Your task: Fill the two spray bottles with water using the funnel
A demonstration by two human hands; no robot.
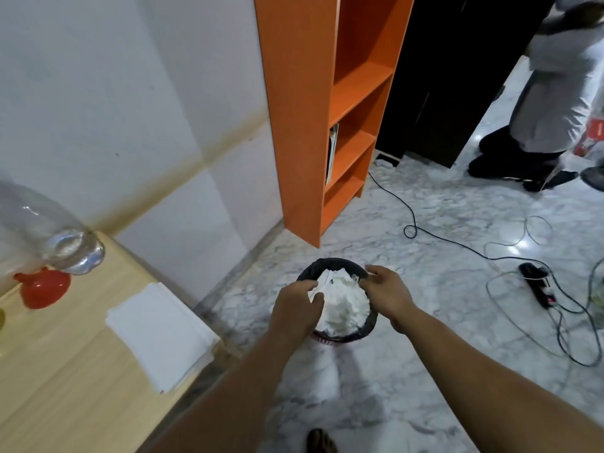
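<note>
The red funnel (44, 289) lies on its side on the wooden table (65, 371) at the left. Behind it stands a large clear plastic bottle (49, 230) with some water in its bottom. No spray bottle shows in view. Both my hands are away from the table, down over a black-lined waste bin (369, 325) on the floor, which is heaped with crumpled white paper (343, 305). My left hand (297, 310) is curled on the paper at the bin's left side. My right hand (387, 294) hovers at the far right rim, fingers bent, nothing visible in it.
A stack of white paper towels (160, 331) lies near the table's right edge. An orange shelf unit (304, 109) stands against the wall. Black and white cables and a power strip (539, 286) trail over the marble floor at the right. Another person (555, 103) stands at the far right.
</note>
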